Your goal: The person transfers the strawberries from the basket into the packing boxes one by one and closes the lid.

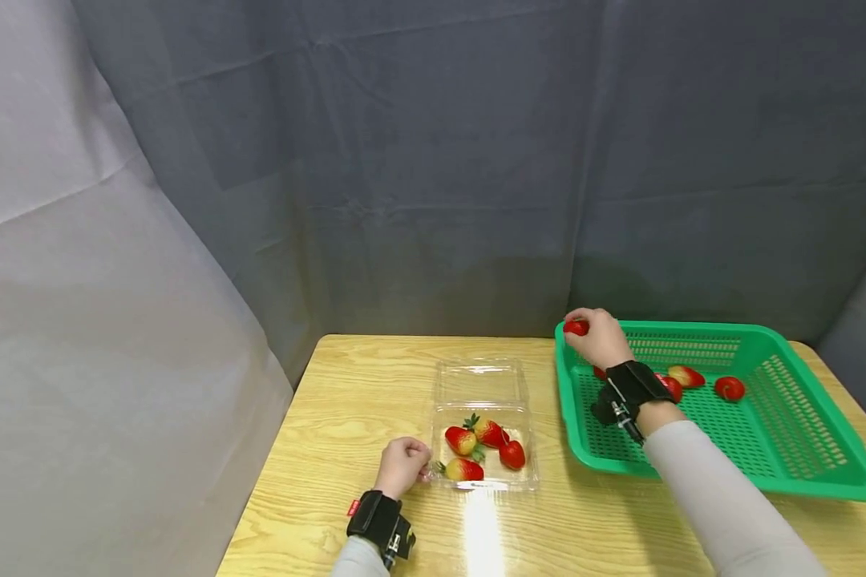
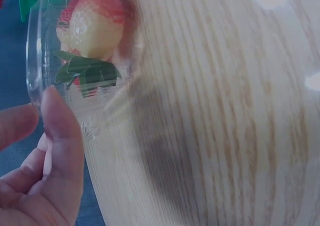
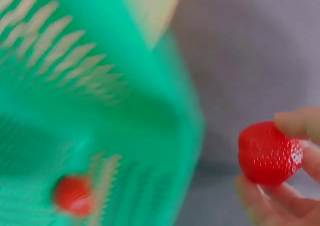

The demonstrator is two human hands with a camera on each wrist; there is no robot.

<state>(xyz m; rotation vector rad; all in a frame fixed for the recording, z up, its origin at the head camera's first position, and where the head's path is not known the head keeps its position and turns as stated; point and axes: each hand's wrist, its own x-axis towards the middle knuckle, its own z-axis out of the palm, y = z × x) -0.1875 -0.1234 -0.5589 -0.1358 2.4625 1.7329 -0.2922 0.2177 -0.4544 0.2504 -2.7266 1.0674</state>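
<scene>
My right hand (image 1: 600,340) pinches a red strawberry (image 3: 269,153) between thumb and fingertips, over the far left corner of the green plastic basket (image 1: 765,473). A clear plastic clamshell box (image 1: 485,486) lies on the table with its lid folded back. Inside its near half are several strawberries (image 1: 465,470), some part yellow with green leaves, and a plain red fruit (image 1: 512,454). At the box's near left corner, my left hand (image 1: 402,463) grips the rim between thumb and index finger. The left wrist view shows the thumb (image 2: 61,113) against the clear plastic.
The basket holds more fruit: a red one (image 1: 730,389) on the right and a red-yellow strawberry (image 1: 685,377) beside my right wrist. A wooden table (image 1: 332,401) carries both containers. Grey cloth (image 1: 433,160) hangs behind it, and paler cloth (image 1: 115,361) on the left.
</scene>
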